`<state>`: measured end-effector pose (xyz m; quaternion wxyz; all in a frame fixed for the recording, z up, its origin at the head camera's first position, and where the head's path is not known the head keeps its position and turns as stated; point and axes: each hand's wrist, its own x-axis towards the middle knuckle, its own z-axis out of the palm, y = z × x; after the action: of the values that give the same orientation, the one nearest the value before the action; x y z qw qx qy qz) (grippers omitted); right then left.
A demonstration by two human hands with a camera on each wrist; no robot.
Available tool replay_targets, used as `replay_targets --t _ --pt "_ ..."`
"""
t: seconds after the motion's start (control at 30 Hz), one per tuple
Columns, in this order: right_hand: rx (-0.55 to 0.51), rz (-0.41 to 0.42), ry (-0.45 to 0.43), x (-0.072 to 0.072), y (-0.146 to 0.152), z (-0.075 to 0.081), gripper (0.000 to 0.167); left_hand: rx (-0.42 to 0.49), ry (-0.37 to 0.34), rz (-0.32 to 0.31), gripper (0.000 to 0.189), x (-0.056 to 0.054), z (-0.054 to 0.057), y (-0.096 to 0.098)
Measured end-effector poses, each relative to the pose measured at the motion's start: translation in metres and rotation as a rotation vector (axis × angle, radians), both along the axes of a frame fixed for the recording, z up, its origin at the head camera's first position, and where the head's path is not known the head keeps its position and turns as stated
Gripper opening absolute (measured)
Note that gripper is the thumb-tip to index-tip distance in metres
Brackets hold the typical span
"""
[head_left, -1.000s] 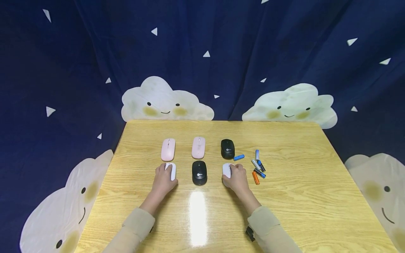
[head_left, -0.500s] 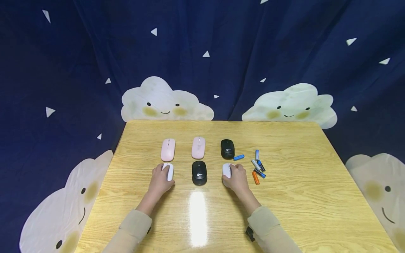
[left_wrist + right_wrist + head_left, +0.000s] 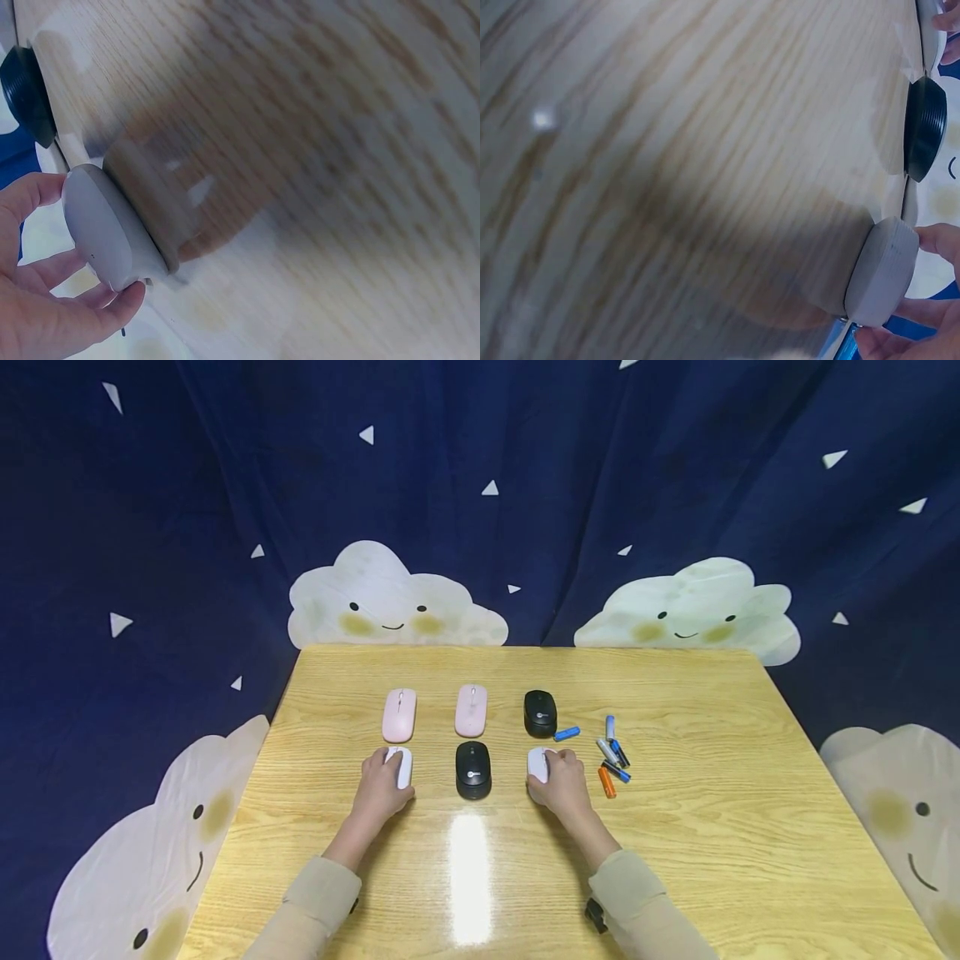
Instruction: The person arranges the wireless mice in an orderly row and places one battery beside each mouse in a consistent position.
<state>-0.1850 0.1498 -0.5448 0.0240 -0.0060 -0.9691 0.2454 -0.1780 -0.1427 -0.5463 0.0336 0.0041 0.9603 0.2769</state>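
Two white computer mice lie in the front row on the wooden table. My left hand holds the left white mouse by its sides. The left wrist view shows thumb and fingers around this white mouse, which sits low over the tabletop. On the other side, my right hand grips the right white mouse. In the right wrist view its thumb and fingers touch opposite sides of the mouse. A black mouse stands between the two hands. Each palm partly covers its mouse from above.
Behind the hands, two pink mice and another black mouse form a back row. Right of my right hand lie several loose batteries, among them an orange battery and a blue battery. A dark curtain hangs behind the table.
My left hand has shifted slightly left with its white mouse, bringing it under the left pink mouse, and has stayed there since. The right hand and its mouse have not moved.
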Motion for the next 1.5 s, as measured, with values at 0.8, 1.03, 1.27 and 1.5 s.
replay_targets --t 0.8,1.03,1.27,1.5 --pt "0.108 0.306 0.119 -0.071 0.058 0.003 0.028 0.047 0.002 0.012 0.065 0.000 0.003 -0.001" --pt "0.120 0.354 0.101 -0.079 0.065 -0.005 0.024 0.025 -0.013 0.008 0.068 -0.001 0.003 0.000" --pt "0.131 0.368 0.059 -0.080 0.067 -0.010 0.019 0.026 -0.018 0.008 0.068 -0.001 0.004 0.001" --pt "0.125 0.362 0.045 -0.079 0.069 -0.014 0.017 0.027 -0.018 0.008 0.068 -0.001 0.002 0.002"
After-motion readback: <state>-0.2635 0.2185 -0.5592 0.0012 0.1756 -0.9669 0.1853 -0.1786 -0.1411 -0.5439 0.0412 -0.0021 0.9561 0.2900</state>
